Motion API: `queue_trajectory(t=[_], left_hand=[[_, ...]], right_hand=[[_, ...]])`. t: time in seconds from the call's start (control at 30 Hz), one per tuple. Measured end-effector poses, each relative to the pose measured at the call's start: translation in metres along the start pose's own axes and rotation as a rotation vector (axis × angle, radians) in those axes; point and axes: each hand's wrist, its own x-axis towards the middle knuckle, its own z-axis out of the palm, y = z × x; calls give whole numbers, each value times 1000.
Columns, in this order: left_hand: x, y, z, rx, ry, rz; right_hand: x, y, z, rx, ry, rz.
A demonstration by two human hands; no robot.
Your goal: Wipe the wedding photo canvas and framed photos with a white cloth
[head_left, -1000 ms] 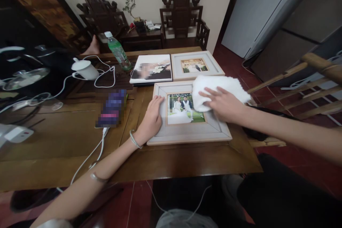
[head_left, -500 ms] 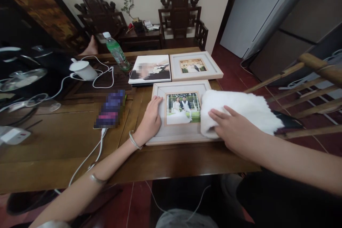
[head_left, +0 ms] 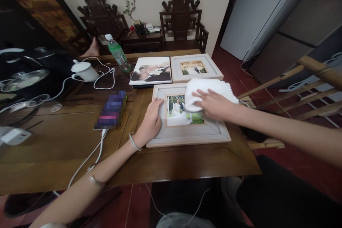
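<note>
Fluffy cloth (head_left: 207, 84) on rectangular frame (head_left: 177, 135)

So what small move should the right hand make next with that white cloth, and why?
Probably slide the white cloth toward the near right corner of the photo frame: the right hand has it over the far right part, leaving that corner uncovered, while the left hand rests on the frame's left edge, which may help steady the frame.

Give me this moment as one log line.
left hand: on left edge of near frame | right hand: on white cloth over that frame's upper right | behind: another frame
</note>
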Motion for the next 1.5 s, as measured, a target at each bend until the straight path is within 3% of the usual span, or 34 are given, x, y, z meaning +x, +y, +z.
queue_trajectory(t=[0.1, 0.2, 0.33, 0.53, 0.6, 0.7, 0.83, 1.07, 1.17, 1.3, 1.4, 1.5], left_hand=[[0, 0, 0, 6, -3, -8], [0, -1, 1, 8, 13, -1], [0, -3, 2, 15, 31, 15], [0, -2, 2, 32, 28, 14], [1, -2, 2, 34, 28, 14], [1, -3, 2, 25, 30, 17], [1, -4, 3, 5, 34, 24], [2, -3, 4, 1, 41, 21], [2, -4, 3, 12, 36, 17], [2, -4, 2, 10, 29, 20], [2, -5, 3, 3, 34, 17], [3, -3, 4, -20, 35, 0]], right_hand=[[29, 17, -2, -49, 67, 73], [35, 11, 10, -94, 59, 80], [5, -28, 14, -98, 9, 84], [-52, -89, -33, 118, -241, -56], [-59, -100, -42, 174, -276, -116], [-57, -106, -38, 210, -268, -119], [-36, -86, -13, 253, -171, -57], [29, -6, 16, 124, 47, 116], [44, 8, 23, 55, 88, 129], [27, -19, 20, 69, 1, 155], [-3, -56, 0, 122, -99, 127], [-28, -87, -25, 214, -300, 58]])
